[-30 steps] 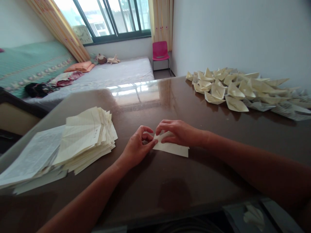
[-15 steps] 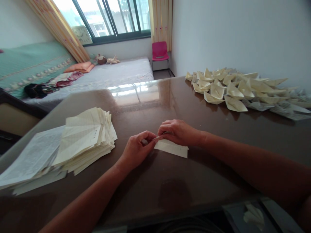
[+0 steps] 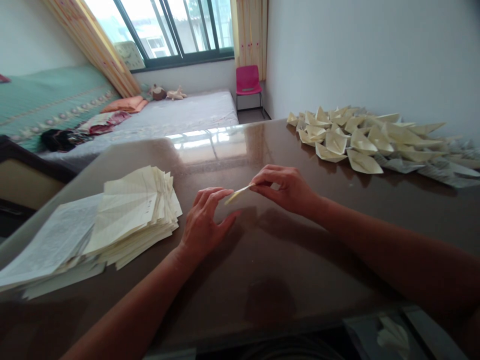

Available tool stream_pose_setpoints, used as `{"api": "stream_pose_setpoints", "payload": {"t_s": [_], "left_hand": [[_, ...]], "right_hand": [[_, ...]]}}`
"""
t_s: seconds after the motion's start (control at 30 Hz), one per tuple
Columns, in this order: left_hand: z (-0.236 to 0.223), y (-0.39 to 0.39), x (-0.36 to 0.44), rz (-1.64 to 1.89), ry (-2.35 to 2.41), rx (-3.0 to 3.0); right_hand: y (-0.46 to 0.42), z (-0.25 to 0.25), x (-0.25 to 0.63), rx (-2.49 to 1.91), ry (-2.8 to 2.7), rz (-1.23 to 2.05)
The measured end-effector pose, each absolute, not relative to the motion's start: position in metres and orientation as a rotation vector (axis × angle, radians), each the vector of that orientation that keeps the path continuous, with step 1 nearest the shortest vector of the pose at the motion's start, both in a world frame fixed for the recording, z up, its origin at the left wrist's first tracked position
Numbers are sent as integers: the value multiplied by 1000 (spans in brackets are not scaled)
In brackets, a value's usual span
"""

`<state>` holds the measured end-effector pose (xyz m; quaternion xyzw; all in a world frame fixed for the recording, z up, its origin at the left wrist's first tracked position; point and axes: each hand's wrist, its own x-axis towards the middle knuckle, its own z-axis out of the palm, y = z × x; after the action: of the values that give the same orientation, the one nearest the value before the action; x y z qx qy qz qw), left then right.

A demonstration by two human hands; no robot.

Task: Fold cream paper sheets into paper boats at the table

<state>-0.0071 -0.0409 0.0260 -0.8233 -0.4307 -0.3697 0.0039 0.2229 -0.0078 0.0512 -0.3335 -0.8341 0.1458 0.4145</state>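
A small folded piece of cream paper (image 3: 238, 193) is held up off the brown table (image 3: 225, 300), seen almost edge-on. Its right end is pinched between the thumb and fingers of my right hand (image 3: 285, 188). My left hand (image 3: 205, 217) is at the paper's left end with thumb and fingers spread apart; the fingertips are beside or just touching the paper, I cannot tell which. Left of my left hand lies a stack of cream paper sheets (image 3: 127, 210), the top one creased. Beyond my right hand, folded paper boats (image 3: 333, 142) sit crowded together.
Grey printed sheets (image 3: 56, 240) stick out from under the cream stack. A bed (image 3: 202, 107) stands past the table's far edge, with a pink chair (image 3: 248, 80) by the wall. At the left is a dark chair back (image 3: 26, 170).
The folded paper has been lifted from the table and turned edge-on. My right hand has moved up and away, and my left hand's fingers have opened from their pinch.
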Motion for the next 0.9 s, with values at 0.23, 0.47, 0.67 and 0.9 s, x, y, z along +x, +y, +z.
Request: {"api": "stream_pose_setpoints", "payload": {"t_s": [0.23, 0.47, 0.67, 0.9], "left_hand": [[21, -32, -22, -843, -1188, -2658], [13, -36, -17, -478, -1122, -2876], [14, -37, -15, -443, -1175, -2884], [16, -35, -13, -446, -1277, -2915]], "right_hand": [[19, 23, 240, -722, -2328, 535], [22, 25, 246, -729, -2840, 91], [4, 44, 240, -778, -2983, -41], [-4, 43, 230, -799, -2982, -52]]}}
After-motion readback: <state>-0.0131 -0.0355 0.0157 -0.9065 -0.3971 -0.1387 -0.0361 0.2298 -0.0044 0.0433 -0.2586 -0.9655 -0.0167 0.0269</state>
